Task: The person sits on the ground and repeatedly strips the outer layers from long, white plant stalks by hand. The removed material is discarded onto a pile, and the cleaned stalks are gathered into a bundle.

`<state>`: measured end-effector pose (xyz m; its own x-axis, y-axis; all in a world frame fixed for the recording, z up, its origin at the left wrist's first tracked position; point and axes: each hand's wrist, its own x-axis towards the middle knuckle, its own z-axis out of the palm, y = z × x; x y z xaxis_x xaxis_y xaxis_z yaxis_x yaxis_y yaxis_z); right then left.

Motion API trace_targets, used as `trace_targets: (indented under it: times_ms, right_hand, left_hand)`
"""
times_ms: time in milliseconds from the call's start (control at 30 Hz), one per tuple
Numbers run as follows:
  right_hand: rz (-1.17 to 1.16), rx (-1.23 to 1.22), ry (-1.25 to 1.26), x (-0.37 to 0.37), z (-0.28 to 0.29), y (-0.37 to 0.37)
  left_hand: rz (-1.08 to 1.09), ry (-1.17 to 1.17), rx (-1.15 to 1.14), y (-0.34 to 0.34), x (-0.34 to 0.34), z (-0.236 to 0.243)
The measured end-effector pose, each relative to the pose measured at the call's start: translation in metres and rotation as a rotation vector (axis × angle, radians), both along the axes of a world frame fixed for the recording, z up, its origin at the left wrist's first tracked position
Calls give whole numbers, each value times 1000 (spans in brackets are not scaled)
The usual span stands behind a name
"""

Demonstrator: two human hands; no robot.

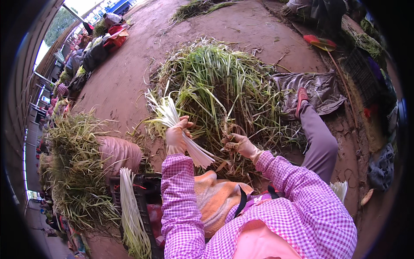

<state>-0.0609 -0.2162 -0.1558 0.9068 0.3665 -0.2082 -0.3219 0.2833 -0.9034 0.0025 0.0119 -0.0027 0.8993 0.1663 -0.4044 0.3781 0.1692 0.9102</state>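
Note:
My left hand (176, 134) is wrapped round a bundle of long pale stalks (197, 152), white at the near end and yellowish-green at the far end. They look like chives or young garlic, but I cannot tell which. To its right, my right hand (242, 146) is closed in a pinch on withered brown leaves (226, 125). Both hands seem to wear thin pale gloves. In front of them lies a large heap of green leafy stalks (215, 71), with dry brown leaves mixed in along its near side.
A dark crate (142, 203) stands at my left, with a pale bundle (131, 209) on its edge. Beyond it is a stack of leafy stalks (75, 164) with a pinkish wrap (120, 153). A red-and-yellow fan-shaped thing (320, 42) is at the far right. Other people sit along the left.

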Motion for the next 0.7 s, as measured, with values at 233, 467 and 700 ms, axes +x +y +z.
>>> trace_targets:
  times_ms: [233, 467, 700]
  right_hand:
    - [129, -187, 280, -37, -47, -8]
    - [669, -1297, -338, -54, -114, -25]
    - [1420, -1320, -272, -67, -83, -25]
  left_hand:
    - [63, -38, 15, 15, 0, 6]
    - [65, -43, 9, 10, -2, 13]
    - [53, -36, -58, 5, -6, 17]
